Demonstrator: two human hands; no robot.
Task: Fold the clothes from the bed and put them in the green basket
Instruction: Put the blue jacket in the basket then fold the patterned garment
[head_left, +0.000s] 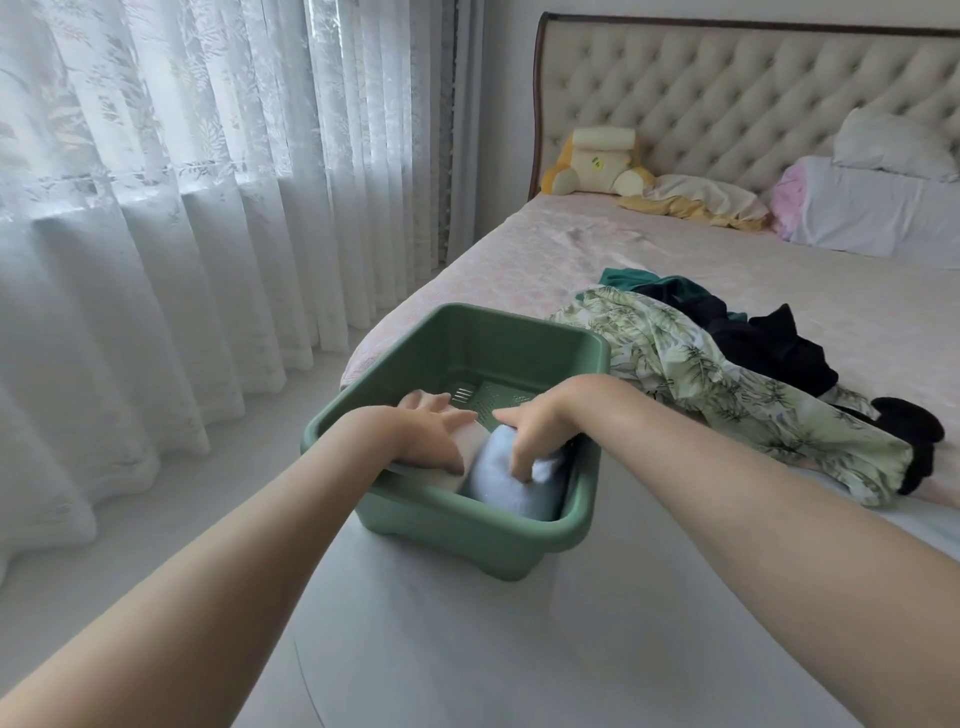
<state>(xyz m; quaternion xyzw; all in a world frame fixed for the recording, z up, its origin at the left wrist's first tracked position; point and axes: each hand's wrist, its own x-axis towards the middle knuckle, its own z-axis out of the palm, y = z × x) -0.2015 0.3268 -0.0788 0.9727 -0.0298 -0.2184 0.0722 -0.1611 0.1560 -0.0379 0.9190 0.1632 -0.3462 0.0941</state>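
Note:
The green basket (467, 338) sits on the near corner of the bed. Inside its near end lie a folded pale pink garment (470, 434) and a folded light blue garment (498, 478) side by side. My left hand (421, 428) lies flat with spread fingers on the pink garment. My right hand (535, 426) has its fingers curled down into the top of the blue garment. To the right of the basket lies a heap of unfolded clothes: a green leaf-print garment (727, 395), dark navy clothes (769, 348), a teal piece (623, 278) and a black item (919, 441).
The bed (519, 260) has a pink sheet, a tufted headboard (701, 104), pillows (857, 208), a yellow plush cushion (592, 161) and a crumpled yellow cloth (701, 202). White lace curtains (156, 208) hang along the left, with pale floor between them and the bed.

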